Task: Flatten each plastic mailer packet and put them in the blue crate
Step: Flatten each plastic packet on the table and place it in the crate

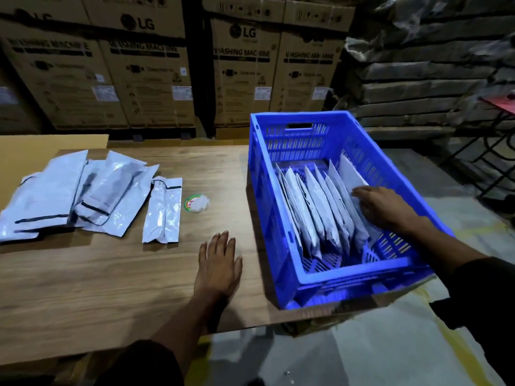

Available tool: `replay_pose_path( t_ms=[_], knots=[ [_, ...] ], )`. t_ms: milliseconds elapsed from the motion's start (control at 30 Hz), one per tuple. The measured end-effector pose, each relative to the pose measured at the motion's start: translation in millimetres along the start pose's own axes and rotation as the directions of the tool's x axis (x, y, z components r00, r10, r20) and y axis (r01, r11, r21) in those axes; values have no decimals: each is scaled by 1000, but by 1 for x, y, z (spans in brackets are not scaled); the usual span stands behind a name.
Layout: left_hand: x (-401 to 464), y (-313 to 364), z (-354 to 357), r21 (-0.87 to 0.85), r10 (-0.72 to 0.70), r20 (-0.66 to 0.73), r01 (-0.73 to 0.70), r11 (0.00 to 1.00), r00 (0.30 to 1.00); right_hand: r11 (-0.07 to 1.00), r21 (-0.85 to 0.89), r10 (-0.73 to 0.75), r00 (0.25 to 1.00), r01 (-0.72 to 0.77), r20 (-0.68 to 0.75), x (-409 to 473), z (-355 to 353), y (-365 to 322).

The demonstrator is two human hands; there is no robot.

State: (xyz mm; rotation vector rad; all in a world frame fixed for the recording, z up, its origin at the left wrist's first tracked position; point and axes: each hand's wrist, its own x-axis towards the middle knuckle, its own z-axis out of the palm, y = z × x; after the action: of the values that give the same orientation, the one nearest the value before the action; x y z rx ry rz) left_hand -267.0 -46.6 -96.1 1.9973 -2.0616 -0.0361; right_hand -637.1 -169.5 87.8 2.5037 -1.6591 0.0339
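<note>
A blue crate (328, 280) with slotted walls sits on the right part of the wooden worktop (111, 288), its near right corner reaching past the worktop's edge. Inside it a row of flattened mailers (315, 210) stands on edge, leaning to the left one against the next, each a thin pale grey-white plastic sleeve with a slight sheen. The right hand (381, 208) reaches into the crate from the right, fingers fairly straight and spread, fingertips resting on the rightmost mailer (349, 174), which leans toward the crate's right wall (whether the thumb pinches it from behind cannot be told).

The left hand (220, 263) lies flat on the worktop just left of the crate, palm down, fingers straight and slightly fanned, holding nothing.

Farther left on the worktop lies a loose pile of mailers (64, 196), overlapping at different angles; they are glossy silver-white, puffed and creased, with dark strips at the sealed ends. One single mailer (163, 210) lies apart from the pile to its right, long side pointing away from the person, with a raised ridge down its middle. Near it on the right sits a small round lid (196, 203) with a green rim and a red and yellow mark, partly glared white.

Behind the worktop stand stacked brown cardboard boxes (139, 65) printed "LG" and "WASHING MACHINE".
</note>
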Motion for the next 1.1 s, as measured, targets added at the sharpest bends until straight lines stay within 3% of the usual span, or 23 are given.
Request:
replay_pose_path(
  t_ms=[67, 233, 333, 500, 567, 667, 800, 900, 1100],
  knots=[
    [0, -1, 1, -4, 1, -2, -1, 1000, 1000, 999, -20, 32, 998, -33, -57, -4, 0, -6],
    [-3, -5, 3, -42, 13, -20, -14, 999, 1000, 999, -10, 37, 932, -43, -362, 4, -19, -32],
    [-9, -14, 1, -64, 21, -54, -24, 998, 998, 994, 68, -46, 876, 89, -480, 30, -38, -80],
    [-35, -47, -11, -60, -89, -104, 83, 995, 991, 922, 159, -212, 804, 353, -556, 71, -51, -204],
    [-47, -67, -16, -51, -152, -118, 147, 988, 981, 882, 247, -247, 840, 401, -483, 79, -43, -252],
    [-70, -103, -26, -49, -297, -150, 293, 955, 943, 875, 319, -302, 926, 363, -226, 85, -7, -314],
    [-95, -146, -35, -53, -376, -197, 374, 926, 905, 885, 328, -370, 927, 331, 65, 77, 50, -373],
    [-98, -171, -36, -76, -387, -218, 379, 922, 896, 886, 320, -387, 915, 336, 112, 82, 79, -413],
    [-93, -190, -31, -64, -347, -246, 342, 937, 905, 917, 350, -253, 958, 194, 133, 120, 111, -470]
  ],
)
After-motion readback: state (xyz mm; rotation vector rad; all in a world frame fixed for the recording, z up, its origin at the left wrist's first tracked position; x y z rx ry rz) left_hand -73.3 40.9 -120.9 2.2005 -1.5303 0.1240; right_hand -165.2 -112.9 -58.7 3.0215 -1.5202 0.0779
